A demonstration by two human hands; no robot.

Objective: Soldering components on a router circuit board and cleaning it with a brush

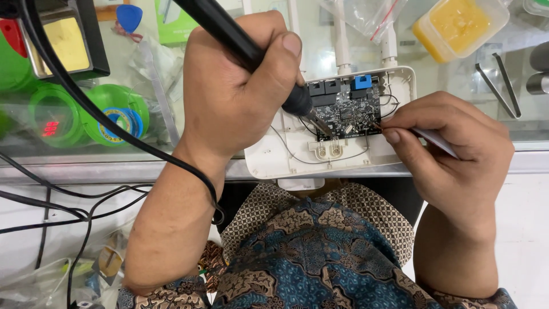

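Circuit board [349, 111] — black, blue-socketed — in open white casing [274, 157].

Glass-topped counter [532, 140] with a metal front edge, cluttered, under bright even light.

Setting: electronics repair workbench, small workshop or repair shop. Evidence: glass tabletop [171, 166] crowded with tools; black soldering iron [240, 43] over an opened white device shell [274, 160] with exposed circuit board [349, 111]. Green solder spool [117, 117], sponge tray [68, 43], metal tweezers [503, 86], blue pry pick [129, 17], yellow tub [457, 26]. Black cables [51, 200] trail off the edge.
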